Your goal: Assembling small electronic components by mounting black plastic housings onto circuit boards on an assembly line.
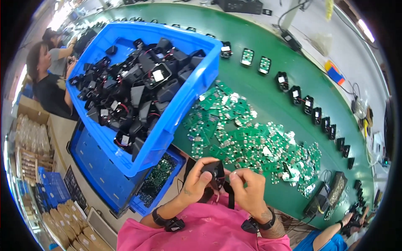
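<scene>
A: You're holding the small black housing (pixel 215 170) up close to your chest, just above the near edge of the green bench (pixel 268 90). Your left hand (pixel 196 183) is wrapping it from below, its fingers (pixel 205 178) pinching the case, while your right hand (pixel 247 188) is pressing in from the side, fingertips closed on its edge.

B: How should you be handling it?

A: I'd say you're best keeping both thumbs steady on it, so the thin wires aren't getting tugged.

B: And around you?

A: The pile of green circuit boards (pixel 251 142) is lying just beyond your hands. The blue bin (pixel 194 90) of black housings is crowding your left side. A row of finished units (pixel 307 104) is running along the far curve.
</scene>
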{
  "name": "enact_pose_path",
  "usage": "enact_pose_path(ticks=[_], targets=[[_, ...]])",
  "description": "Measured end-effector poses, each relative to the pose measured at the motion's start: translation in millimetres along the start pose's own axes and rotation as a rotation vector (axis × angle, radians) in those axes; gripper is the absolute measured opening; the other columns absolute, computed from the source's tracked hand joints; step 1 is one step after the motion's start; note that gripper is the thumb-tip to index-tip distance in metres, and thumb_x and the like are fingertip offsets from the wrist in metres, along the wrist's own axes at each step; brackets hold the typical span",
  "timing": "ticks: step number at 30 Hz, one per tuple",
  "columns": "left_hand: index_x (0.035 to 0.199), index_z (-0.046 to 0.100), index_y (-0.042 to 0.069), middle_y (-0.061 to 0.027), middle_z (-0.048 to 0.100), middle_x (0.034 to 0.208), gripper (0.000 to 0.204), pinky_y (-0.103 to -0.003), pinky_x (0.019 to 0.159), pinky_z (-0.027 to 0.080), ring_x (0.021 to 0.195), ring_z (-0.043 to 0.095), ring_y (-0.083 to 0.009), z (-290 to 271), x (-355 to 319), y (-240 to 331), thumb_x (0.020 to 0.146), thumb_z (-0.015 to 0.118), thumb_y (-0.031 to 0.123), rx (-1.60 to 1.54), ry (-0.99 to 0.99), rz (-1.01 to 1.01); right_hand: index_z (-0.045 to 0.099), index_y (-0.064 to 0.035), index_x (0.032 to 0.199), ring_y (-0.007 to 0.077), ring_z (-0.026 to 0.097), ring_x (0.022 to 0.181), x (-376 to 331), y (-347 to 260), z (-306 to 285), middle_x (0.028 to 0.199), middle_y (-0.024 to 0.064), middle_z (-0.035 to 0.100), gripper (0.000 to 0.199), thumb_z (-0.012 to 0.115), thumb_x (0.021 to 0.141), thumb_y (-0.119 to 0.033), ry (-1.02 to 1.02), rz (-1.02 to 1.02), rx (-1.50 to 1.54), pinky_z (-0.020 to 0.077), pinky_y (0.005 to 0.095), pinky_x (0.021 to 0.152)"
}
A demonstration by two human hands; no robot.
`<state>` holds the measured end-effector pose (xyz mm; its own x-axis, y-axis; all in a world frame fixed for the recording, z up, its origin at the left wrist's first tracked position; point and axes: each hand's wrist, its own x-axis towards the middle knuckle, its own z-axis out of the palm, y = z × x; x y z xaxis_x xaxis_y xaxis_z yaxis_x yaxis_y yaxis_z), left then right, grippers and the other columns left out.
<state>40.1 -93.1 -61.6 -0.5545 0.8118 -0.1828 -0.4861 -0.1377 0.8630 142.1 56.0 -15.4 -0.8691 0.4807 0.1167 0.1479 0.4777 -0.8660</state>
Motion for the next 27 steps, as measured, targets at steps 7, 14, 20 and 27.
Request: enact_pose_path(ticks=[7, 14, 20, 27], targets=[[0.135, 0.034, 0.004, -0.0254, 0.064, 0.115, 0.054, -0.029, 0.056, 0.057, 0.068, 0.07, -0.0247, -40, -1, -10, 0.103, 0.047, 0.045, 0.001, 0.168, 0.018, 0.066, -0.0001, 0.097, 0.0276, 0.062, 0.074, 66, 21, 20, 0.081, 0.012, 0.061, 0.02, 0.073, 0.083, -0.012, 0.06, -0.193, -0.42, 0.0498, 0.0372, 0.065], [0.132, 0.035, 0.0, -0.0215, 0.063, 0.121, 0.045, -0.026, 0.056, 0.058, 0.069, 0.071, -0.0244, -20, 16, -20, 0.105, 0.046, 0.035, 0.018, 0.159, -0.019, 0.059, -0.0005, 0.094, 0.0346, 0.058, 0.092, 93, 28, 33, 0.099, 0.016, 0.054, 0.027, 0.076, 0.077, -0.013, 0.005, -0.097, -0.589, 0.0497, 0.0435, 0.073], [0.132, 0.037, 0.0, -0.0192, 0.063, 0.121, 0.045, -0.026, 0.056, 0.058, 0.071, 0.071, -0.0231, -23, 40, -12, 0.105, 0.046, 0.035, 0.035, 0.145, -0.027, 0.057, -0.0014, 0.107, 0.0162, 0.062, 0.069, 88, 41, -11, 0.079, 0.0063, 0.061, 0.033, 0.073, 0.078, -0.001, -0.03, 0.163, -0.133, 0.048, 0.0354, 0.062], [0.131, 0.045, 0.0, -0.0185, 0.054, 0.13, 0.05, -0.025, 0.07, 0.056, 0.084, 0.067, -0.0157, 7, 50, 9, 0.102, 0.052, 0.04, 0.16, -0.16, 0.091, 0.061, 0.0028, 0.101, 0.0101, 0.064, 0.067, 42, 29, -10, 0.081, 0.0056, 0.067, 0.012, 0.064, 0.093, -0.005, 0.103, 0.393, 0.449, 0.0502, 0.0244, 0.06]])
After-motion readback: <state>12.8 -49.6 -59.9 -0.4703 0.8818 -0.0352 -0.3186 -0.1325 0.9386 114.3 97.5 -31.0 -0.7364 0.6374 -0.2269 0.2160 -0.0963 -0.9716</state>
